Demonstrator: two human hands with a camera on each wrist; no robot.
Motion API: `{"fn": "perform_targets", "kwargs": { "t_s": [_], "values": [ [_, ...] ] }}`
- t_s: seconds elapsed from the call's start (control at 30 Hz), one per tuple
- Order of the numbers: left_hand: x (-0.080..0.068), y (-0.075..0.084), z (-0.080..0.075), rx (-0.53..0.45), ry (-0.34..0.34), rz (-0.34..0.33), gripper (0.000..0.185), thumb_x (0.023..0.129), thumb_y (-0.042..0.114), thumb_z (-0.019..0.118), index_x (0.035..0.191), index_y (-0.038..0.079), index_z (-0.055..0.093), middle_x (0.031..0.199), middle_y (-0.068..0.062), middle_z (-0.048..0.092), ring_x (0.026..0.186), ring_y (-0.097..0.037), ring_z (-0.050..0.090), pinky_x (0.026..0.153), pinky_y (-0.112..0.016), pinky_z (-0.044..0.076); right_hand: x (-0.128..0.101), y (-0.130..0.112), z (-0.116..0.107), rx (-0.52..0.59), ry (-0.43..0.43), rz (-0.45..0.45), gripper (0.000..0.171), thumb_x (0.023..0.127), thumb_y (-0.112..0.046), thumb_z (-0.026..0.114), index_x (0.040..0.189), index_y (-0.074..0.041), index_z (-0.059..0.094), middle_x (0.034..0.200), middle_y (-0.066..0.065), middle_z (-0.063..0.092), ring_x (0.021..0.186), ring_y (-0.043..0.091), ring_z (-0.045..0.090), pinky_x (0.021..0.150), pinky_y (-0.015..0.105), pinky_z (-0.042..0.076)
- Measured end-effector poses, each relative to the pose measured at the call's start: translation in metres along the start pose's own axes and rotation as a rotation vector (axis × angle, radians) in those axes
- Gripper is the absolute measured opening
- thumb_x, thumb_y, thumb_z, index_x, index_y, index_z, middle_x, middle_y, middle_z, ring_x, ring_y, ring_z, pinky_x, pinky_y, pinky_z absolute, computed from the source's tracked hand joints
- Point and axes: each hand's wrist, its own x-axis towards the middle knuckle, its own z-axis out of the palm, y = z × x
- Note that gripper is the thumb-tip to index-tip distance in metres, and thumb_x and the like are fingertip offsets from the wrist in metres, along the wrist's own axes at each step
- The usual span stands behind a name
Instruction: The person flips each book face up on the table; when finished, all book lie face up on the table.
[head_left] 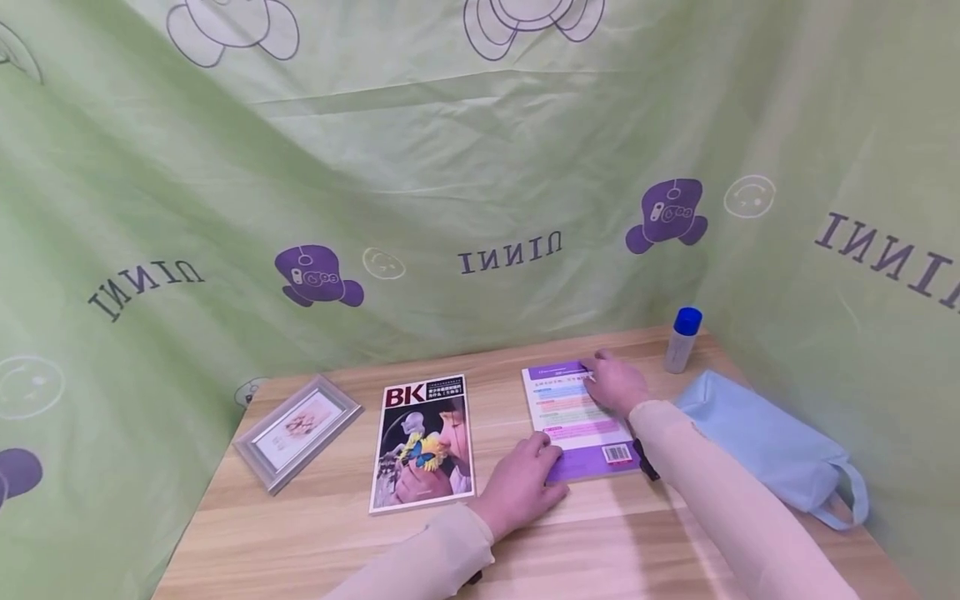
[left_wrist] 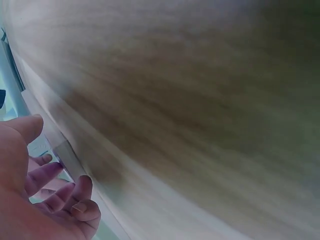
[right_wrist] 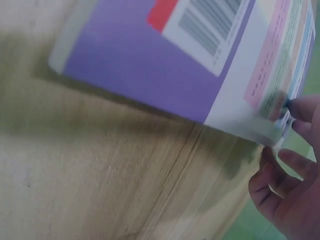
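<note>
Only the right wrist view shows clearly the right hand (head_left: 618,383) pinching the edge of the purple book (head_left: 573,417). The left hand (head_left: 519,485) bends beside it; I can't tell if it grips. The book lies on the wooden counter (head_left: 277,533), near green cloth (head_left: 420,167).

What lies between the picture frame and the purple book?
The head view shows it: the BK book lies between, with the left hand by the near left corner of the purple book.
</note>
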Motion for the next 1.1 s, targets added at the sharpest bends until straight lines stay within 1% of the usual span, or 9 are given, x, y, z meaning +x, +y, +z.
{"fn": "perform_targets", "kwargs": {
  "t_s": [0.1,0.23,0.33,0.47,0.6,0.8,0.9,1.0,1.1],
  "values": [
    [0.002,0.002,0.002,0.019,-0.002,0.016,0.049,0.093,0.039,0.077,0.133,0.014,0.065,0.137,-0.009,0.057,0.114,-0.022,0.061,0.092,-0.035,0.057,0.003,0.002,0.002,0.012,-0.019,0.013,0.053,0.1,-0.022,0.06,0.149,-0.002,0.055,0.154,0.032,0.043,0.127,0.056,0.054,0.101,0.069,0.046],
    [0.004,0.002,0.001,0.049,-0.014,0.028,0.051,0.093,0.04,0.078,0.136,0.015,0.064,0.142,-0.01,0.056,0.121,-0.025,0.06,0.095,-0.037,0.057,0.007,0.004,0.004,0.03,-0.049,0.03,0.058,0.098,-0.024,0.058,0.152,-0.003,0.052,0.157,0.031,0.041,0.132,0.057,0.049,0.105,0.07,0.042],
    [0.006,0.002,0.002,0.068,-0.015,0.034,0.049,0.094,0.04,0.077,0.135,0.016,0.064,0.143,-0.01,0.056,0.124,-0.026,0.059,0.095,-0.038,0.057,0.01,0.005,0.006,0.036,-0.067,0.032,0.061,0.098,-0.026,0.057,0.154,-0.004,0.049,0.157,0.031,0.04,0.133,0.056,0.048,0.106,0.07,0.041],
    [0.009,0.0,0.004,0.102,-0.007,0.058,0.048,0.095,0.041,0.076,0.134,0.016,0.065,0.142,-0.01,0.057,0.121,-0.025,0.06,0.093,-0.037,0.058,0.013,0.007,0.006,0.064,-0.076,0.026,0.062,0.098,-0.027,0.057,0.154,-0.004,0.048,0.156,0.033,0.039,0.134,0.057,0.047,0.107,0.072,0.039],
    [0.011,-0.002,0.005,0.154,0.0,0.101,0.046,0.095,0.042,0.075,0.131,0.016,0.065,0.14,-0.01,0.058,0.114,-0.024,0.063,0.089,-0.035,0.058,0.015,0.005,0.004,0.094,-0.08,0.019,0.061,0.097,-0.025,0.058,0.153,-0.002,0.049,0.156,0.034,0.037,0.134,0.058,0.046,0.108,0.072,0.037],
    [0.012,0.001,0.002,0.209,0.024,0.149,0.041,0.095,0.043,0.074,0.124,0.015,0.065,0.13,-0.009,0.062,0.101,-0.022,0.065,0.081,-0.032,0.059,0.015,0.008,0.0,0.114,-0.077,0.006,0.06,0.095,-0.024,0.063,0.149,0.0,0.052,0.154,0.035,0.039,0.131,0.058,0.048,0.106,0.072,0.039],
    [0.012,0.001,0.002,0.222,0.025,0.154,0.04,0.096,0.043,0.074,0.122,0.014,0.065,0.127,-0.008,0.062,0.097,-0.021,0.064,0.079,-0.031,0.059,0.016,0.009,-0.001,0.118,-0.063,-0.006,0.06,0.093,-0.023,0.065,0.147,0.0,0.055,0.15,0.033,0.044,0.127,0.056,0.053,0.104,0.071,0.042],
    [0.012,0.001,0.002,0.231,0.02,0.144,0.04,0.096,0.043,0.073,0.122,0.014,0.065,0.13,-0.009,0.062,0.097,-0.022,0.065,0.08,-0.032,0.059,0.017,0.01,-0.002,0.123,-0.053,-0.018,0.058,0.093,-0.024,0.066,0.145,-0.002,0.057,0.144,0.03,0.049,0.121,0.053,0.057,0.101,0.069,0.045],
    [0.011,0.001,0.002,0.234,0.013,0.13,0.04,0.095,0.043,0.074,0.123,0.015,0.065,0.135,-0.011,0.062,0.101,-0.024,0.066,0.083,-0.033,0.059,0.018,0.011,-0.002,0.152,-0.059,-0.027,0.053,0.093,-0.017,0.063,0.144,-0.003,0.058,0.14,0.028,0.051,0.119,0.052,0.058,0.1,0.07,0.046]
  ]
}}
